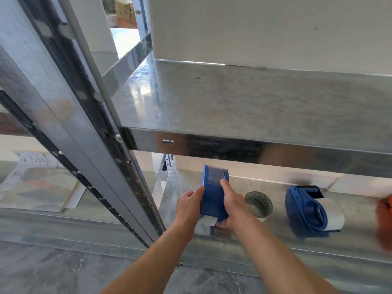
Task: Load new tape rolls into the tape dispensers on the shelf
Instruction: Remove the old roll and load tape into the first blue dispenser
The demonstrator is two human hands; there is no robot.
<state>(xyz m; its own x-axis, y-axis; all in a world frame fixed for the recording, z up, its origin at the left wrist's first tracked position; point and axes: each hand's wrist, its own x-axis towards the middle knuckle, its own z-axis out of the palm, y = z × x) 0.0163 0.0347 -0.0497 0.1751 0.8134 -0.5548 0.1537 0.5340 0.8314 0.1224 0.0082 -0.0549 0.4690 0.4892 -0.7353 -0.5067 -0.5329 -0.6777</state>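
Observation:
A blue tape dispenser (pixel 213 192) is held over the lower shelf (pixel 275 236), its clear front plate pointing away from me. My left hand (pixel 188 205) grips its left side and my right hand (pixel 232 203) grips its right side, thumb on top. A white strip of tape shows under the dispenser's near end. A loose tape roll (pixel 259 203) stands on the shelf just right of my right hand. Further right lies a second blue dispenser (pixel 307 211) on its side with a white roll in it.
The upper metal shelf (pixel 244 102) juts out above my hands, with a white wall behind it. A slotted steel upright (pixel 101 145) runs diagonally at left. Papers (pixel 40 187) lie on the floor at left. An orange object (pixel 385 221) shows at the right edge.

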